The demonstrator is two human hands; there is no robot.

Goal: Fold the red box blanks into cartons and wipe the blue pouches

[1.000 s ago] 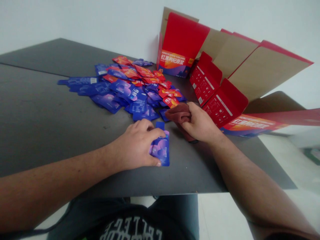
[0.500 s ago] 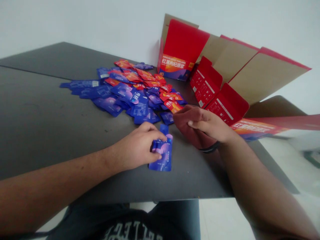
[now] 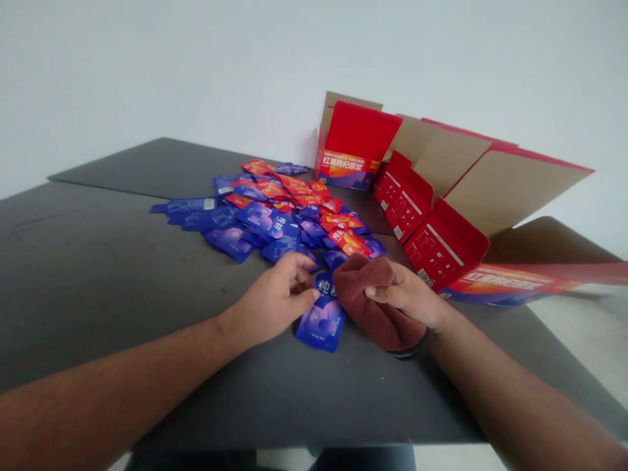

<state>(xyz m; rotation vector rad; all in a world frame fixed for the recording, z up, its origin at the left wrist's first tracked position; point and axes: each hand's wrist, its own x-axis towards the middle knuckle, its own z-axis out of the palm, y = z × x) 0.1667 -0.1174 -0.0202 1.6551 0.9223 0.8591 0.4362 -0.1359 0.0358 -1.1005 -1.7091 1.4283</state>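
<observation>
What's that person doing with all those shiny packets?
A person sits at a dark table. Their left hand holds one blue pouch down flat by its edge. Their right hand grips a dark red cloth, bunched up and touching the top of that pouch. Behind lies a loose pile of pouches, blue and red mixed. Opened red cartons stand by the wall.

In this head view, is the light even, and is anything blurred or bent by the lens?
Head view: light soft and even, faint shadows under the left hand and red cloth; head view, right edge: the carton flaps look stretched; print on the blue pouch is soft.
</observation>
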